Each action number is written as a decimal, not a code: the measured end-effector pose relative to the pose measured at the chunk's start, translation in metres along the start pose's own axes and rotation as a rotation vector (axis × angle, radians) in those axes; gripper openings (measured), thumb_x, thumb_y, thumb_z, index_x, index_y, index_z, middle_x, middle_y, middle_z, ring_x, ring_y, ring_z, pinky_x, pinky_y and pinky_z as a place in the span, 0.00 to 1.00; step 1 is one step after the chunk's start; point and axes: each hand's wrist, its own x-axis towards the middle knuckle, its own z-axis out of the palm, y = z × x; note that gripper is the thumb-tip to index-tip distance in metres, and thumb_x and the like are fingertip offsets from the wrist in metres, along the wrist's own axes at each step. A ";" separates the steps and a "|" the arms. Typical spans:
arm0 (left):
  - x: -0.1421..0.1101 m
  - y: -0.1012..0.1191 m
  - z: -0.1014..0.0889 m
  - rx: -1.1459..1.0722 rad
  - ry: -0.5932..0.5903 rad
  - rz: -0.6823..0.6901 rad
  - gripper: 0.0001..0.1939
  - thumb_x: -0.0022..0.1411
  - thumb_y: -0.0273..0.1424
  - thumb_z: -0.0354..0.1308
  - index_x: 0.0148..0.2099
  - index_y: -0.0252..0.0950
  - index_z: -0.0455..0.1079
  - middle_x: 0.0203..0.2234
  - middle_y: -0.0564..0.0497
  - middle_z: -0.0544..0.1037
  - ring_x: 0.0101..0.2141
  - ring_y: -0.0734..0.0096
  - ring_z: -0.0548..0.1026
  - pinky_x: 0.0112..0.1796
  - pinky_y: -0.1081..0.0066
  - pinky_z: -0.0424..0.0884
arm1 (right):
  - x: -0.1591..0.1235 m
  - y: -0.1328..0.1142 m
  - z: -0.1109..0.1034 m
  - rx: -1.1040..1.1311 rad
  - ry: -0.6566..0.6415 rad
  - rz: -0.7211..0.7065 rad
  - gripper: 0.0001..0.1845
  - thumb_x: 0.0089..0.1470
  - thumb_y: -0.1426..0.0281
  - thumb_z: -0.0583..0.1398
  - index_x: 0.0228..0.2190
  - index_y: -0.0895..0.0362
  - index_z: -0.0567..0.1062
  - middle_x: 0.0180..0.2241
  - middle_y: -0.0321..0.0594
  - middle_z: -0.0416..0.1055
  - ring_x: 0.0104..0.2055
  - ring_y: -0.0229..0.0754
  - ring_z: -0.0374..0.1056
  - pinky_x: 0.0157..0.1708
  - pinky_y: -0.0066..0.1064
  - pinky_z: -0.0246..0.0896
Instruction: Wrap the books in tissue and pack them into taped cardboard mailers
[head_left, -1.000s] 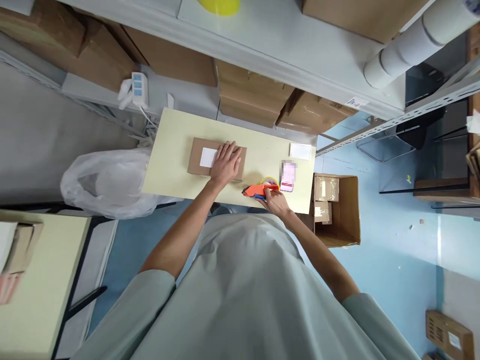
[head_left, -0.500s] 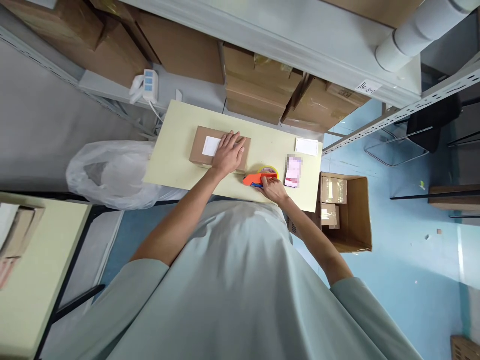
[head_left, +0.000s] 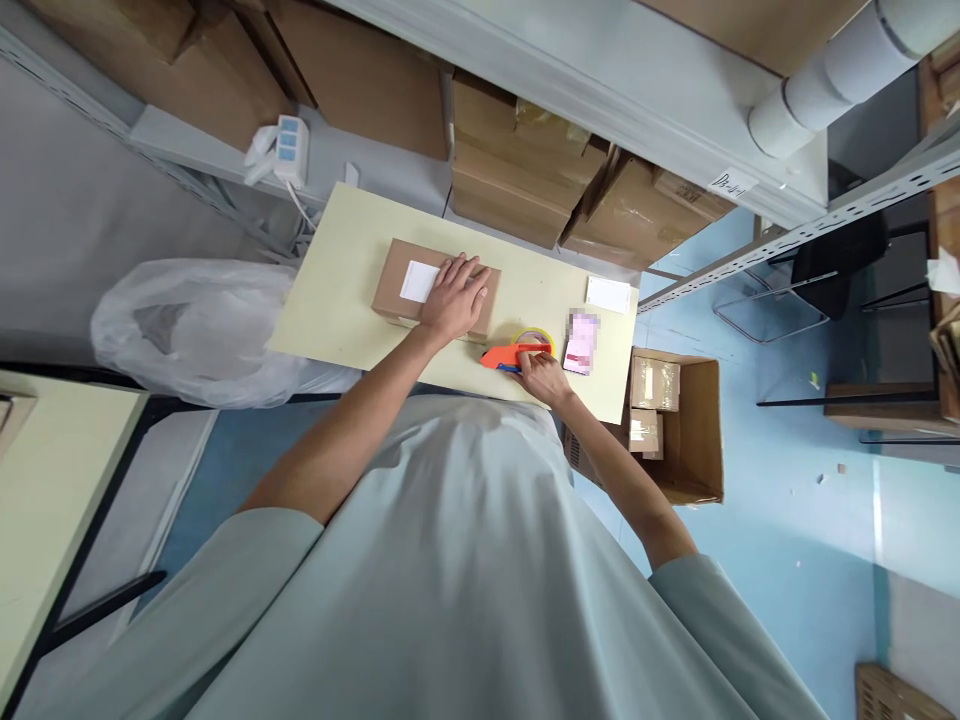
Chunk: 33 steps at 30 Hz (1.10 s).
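Observation:
My left hand [head_left: 456, 298] lies flat, fingers spread, on the right part of a closed cardboard box [head_left: 390, 275]. A white label [head_left: 418, 281] is on the box top, left of my fingers. To the right of the box, my right hand [head_left: 543, 377] grips an orange tape dispenser [head_left: 504, 356] with a blue part beneath. A tape roll with a yellow rim [head_left: 534, 333] shows behind its orange body. Farther right on the pale yellow table [head_left: 330, 270] lie a phone [head_left: 581, 341] with a blurred screen and a white pad of labels or paper [head_left: 608, 293].
Large cartons [head_left: 517, 170] stand on the shelf behind the table. An open carton [head_left: 697, 430] with small taped boxes is at the right on the blue floor. A clear plastic bag [head_left: 195, 330] hangs left, near a white power strip [head_left: 291, 150]. A metal shelf edge [head_left: 600, 90] runs overhead.
The view has shifted slightly. My left hand stays flat on the box, and my right hand still holds the tape dispenser in about the same place.

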 end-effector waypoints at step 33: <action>-0.058 0.021 -0.009 -0.034 -0.125 -0.070 0.23 0.72 0.20 0.44 0.61 0.38 0.71 0.58 0.40 0.78 0.72 0.57 0.64 0.75 0.46 0.56 | 0.015 -0.082 -0.037 0.322 -0.134 -0.195 0.22 0.74 0.77 0.45 0.62 0.74 0.64 0.43 0.63 0.80 0.45 0.54 0.79 0.48 0.45 0.65</action>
